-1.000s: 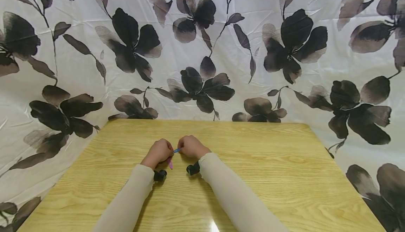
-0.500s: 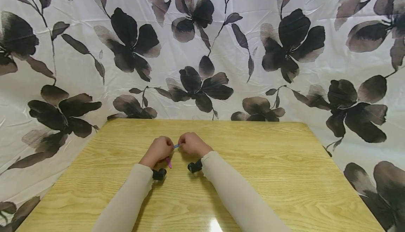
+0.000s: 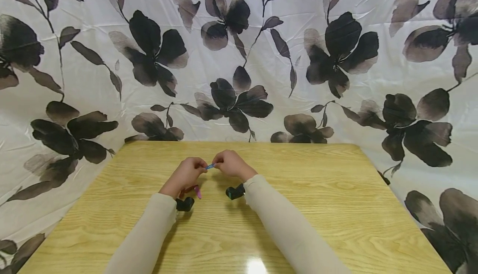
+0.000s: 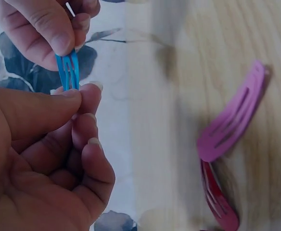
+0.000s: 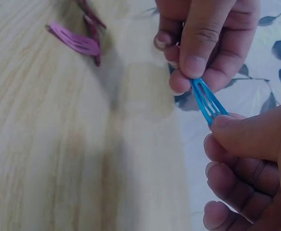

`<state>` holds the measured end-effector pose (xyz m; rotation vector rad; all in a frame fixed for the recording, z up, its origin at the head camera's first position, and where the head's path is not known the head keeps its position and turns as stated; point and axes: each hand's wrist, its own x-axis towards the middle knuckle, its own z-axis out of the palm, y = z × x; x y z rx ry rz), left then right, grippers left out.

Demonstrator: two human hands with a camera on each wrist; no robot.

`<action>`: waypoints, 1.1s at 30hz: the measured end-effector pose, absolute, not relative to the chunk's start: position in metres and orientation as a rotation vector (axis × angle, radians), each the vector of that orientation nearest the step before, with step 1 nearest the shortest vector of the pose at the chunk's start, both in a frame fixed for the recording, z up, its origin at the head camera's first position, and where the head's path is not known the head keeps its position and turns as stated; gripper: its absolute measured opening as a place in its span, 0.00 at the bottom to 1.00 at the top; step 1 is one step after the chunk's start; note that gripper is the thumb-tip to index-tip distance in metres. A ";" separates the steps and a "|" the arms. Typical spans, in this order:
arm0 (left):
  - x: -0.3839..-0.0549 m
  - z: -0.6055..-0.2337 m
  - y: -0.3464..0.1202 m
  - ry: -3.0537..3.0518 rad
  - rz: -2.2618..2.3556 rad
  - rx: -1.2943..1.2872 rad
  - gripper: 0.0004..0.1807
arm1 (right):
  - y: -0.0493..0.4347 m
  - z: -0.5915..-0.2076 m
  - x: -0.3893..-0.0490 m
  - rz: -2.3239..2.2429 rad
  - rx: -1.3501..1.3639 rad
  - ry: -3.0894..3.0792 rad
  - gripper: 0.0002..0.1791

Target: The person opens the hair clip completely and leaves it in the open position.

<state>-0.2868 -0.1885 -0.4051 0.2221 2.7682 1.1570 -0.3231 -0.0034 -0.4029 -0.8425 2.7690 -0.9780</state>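
Blue hair clip, slim snap type with long slots between narrow arms, shiny, broader at the end by my right hand, tapering toward my left; both tips are covered by my fingers, so I can only see the middle stretch. It's held up between my two hands over the far half of the table, slightly left of centre. My left hand pinches the narrow end with thumb and forefinger, remaining fingers bent in below; my right hand pinches the broad end the same way, so both are grasping the one clip. Pink hair clip lies on the wood near my left wrist, slotted too, one end meeting a red hair clip. More red shows at the edge of the wrist views, can't tell how many pieces. From the head view my left hand and wrist cover part of that red stuff. Black wrist cameras stick out inward below each hand, and cream sleeves run up to the wrists. Tabletop is yellowish wood grain, with a bright glare spot at the near edge. White cloth with dark flowers hangs behind and along the sides.
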 end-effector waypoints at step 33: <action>-0.294 -0.408 -0.140 2.665 1.552 0.255 0.14 | 0.057 -0.399 -0.313 -1.242 -0.695 2.794 0.09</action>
